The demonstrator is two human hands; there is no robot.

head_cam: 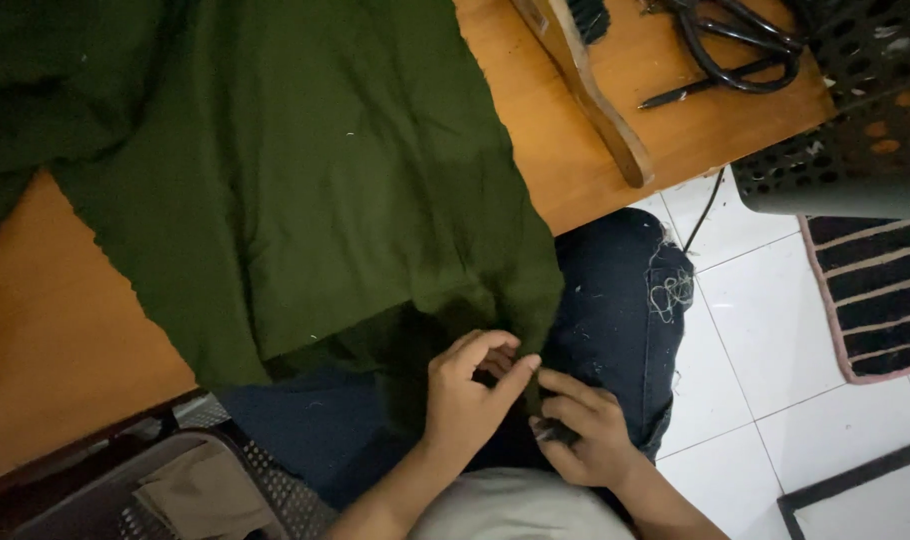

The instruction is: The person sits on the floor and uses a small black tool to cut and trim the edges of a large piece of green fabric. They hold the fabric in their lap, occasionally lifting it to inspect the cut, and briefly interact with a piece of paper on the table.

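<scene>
While the dark green cloth (305, 180) is spread over the wooden table (45, 330), its lower edge is draped off the table onto the lap, down to the fingers. The cloth is seen as matte, lightly creased, flecked with pale lint. The left hand (470, 395) is curled, thumb and forefinger pinched on the hanging edge. Just beside it, the right hand (585, 435) is closed around a small dark object whose kind cannot be told; the fingertips of both hands are nearly touching. Dark blue jeans (615, 300) are noted beneath the fingers. Black scissors (740, 45) are seen well beyond them, on the table.
</scene>
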